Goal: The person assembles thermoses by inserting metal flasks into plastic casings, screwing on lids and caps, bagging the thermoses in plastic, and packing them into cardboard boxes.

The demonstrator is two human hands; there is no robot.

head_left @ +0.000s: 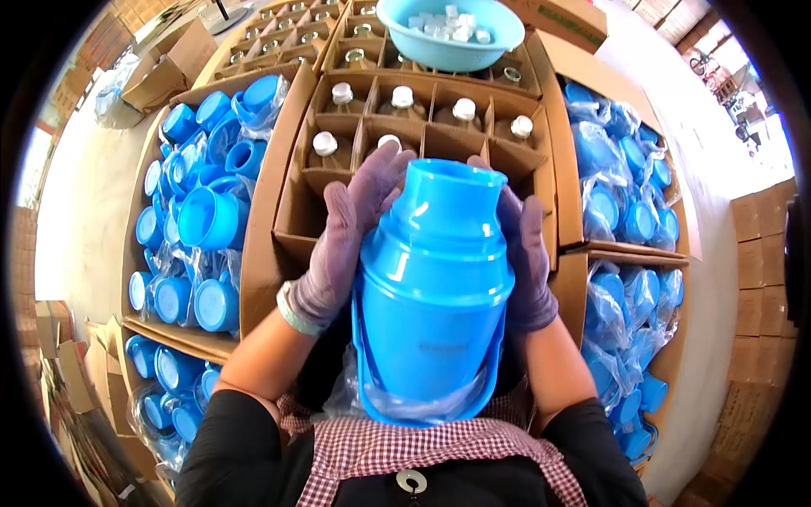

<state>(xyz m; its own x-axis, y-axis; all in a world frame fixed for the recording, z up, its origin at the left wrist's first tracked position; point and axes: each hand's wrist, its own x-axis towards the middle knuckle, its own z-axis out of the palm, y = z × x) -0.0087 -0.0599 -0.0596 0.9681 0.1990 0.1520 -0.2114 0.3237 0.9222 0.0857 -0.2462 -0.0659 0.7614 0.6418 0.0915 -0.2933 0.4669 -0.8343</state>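
Note:
A blue plastic thermos jug (435, 279) stands in front of my body, its open mouth tilted away from me and its handle hanging down toward my apron. My left hand (345, 232), in a greyish-purple glove, presses its palm side against the jug's left. On the other side my right hand (529, 262), gloved too, holds the jug with its fingertips partly hidden behind it. Clear plastic wrap (422, 401) shows around the jug's base. Just beyond the hands, a divided carton (291, 198) holds several bottle-like pieces with white caps (402, 96).
Cartons of blue jug parts in plastic stand at left (213, 218) and right (604, 207). A light-blue basin (452, 52) of small whitish pieces sits on another divided carton at the back. Stacked boxes (760, 287) line the far right; flattened cardboard (80, 397) lies lower left.

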